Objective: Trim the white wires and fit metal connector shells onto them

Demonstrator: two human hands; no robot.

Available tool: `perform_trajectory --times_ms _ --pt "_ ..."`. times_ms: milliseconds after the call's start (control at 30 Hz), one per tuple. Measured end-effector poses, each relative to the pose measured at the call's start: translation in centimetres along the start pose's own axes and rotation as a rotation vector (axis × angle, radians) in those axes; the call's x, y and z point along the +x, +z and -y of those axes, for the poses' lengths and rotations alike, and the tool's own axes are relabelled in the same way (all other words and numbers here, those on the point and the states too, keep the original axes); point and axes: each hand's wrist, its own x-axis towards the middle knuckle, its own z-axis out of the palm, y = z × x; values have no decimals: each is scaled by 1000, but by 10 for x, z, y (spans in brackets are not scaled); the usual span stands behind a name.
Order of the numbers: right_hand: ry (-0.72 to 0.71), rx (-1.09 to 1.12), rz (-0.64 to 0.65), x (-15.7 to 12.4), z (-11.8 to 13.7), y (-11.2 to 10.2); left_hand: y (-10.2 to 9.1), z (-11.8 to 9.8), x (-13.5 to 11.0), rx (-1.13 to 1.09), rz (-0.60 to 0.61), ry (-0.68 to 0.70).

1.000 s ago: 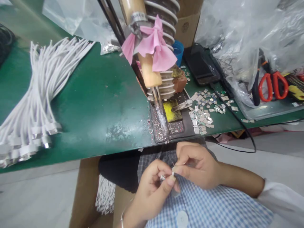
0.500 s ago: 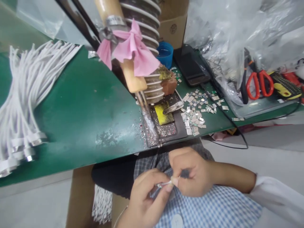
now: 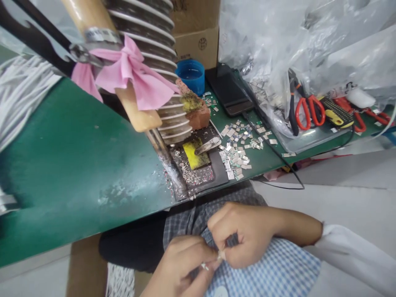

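Over the checked cloth on the lap, my left hand (image 3: 188, 262) is closed, its thumb and forefinger pinching a thin white cable (image 3: 204, 266). My right hand (image 3: 243, 235) meets it there, thumb and forefinger pressed together at the cable's end. The fingers cover most of the cable, so the fine detail of its end cannot be made out. Beyond the hands, at the table's edge, a soldering iron (image 3: 139, 109) with a wooden handle and a pink cloth tied round it points down over a dark tray (image 3: 221, 167) strewn with solder bits.
A yellow sponge (image 3: 194, 154) lies in the tray. Several small circuit boards (image 3: 236, 159) are scattered beside it. Behind are a phone (image 3: 230, 93), a blue cup (image 3: 193, 76) and a ribbed hose (image 3: 145, 29). Red-handled pliers (image 3: 309, 111) lie right; white cables (image 3: 21, 90) lie left.
The view has swung left-to-right, so the table's things appear further left. Both hands stay together on the cable, with the fingertips drawn closer and less of the cable showing.
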Motion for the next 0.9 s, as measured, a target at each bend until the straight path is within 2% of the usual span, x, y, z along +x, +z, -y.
perform_trajectory --times_ms 133,200,267,400,500,567,633,733,900 --pt "-41 -33 36 -2 -1 -1 -1 0 0 -19 74 -17" --pt "-47 -62 19 -3 -1 0 1 0 0 -34 41 -46" --pt "-41 -129 -51 -4 1 0 3 -1 1 -77 -49 -83" --pt "-46 -300 -298 -8 17 -7 5 -4 4 -227 -284 -148" --pt "-46 -472 -541 -15 32 -27 5 -8 5 -291 -450 -250" --pt "-19 -735 -728 -22 38 -48 5 -10 6 -314 -531 -322" --pt "42 -1051 -819 -29 38 -68 5 -10 6 -340 -584 -373" --pt "212 -1338 -746 -37 31 -89 4 -10 6 -388 -624 -414" --pt "285 -1469 -644 -39 24 -94 4 -13 8 -509 -656 -419"
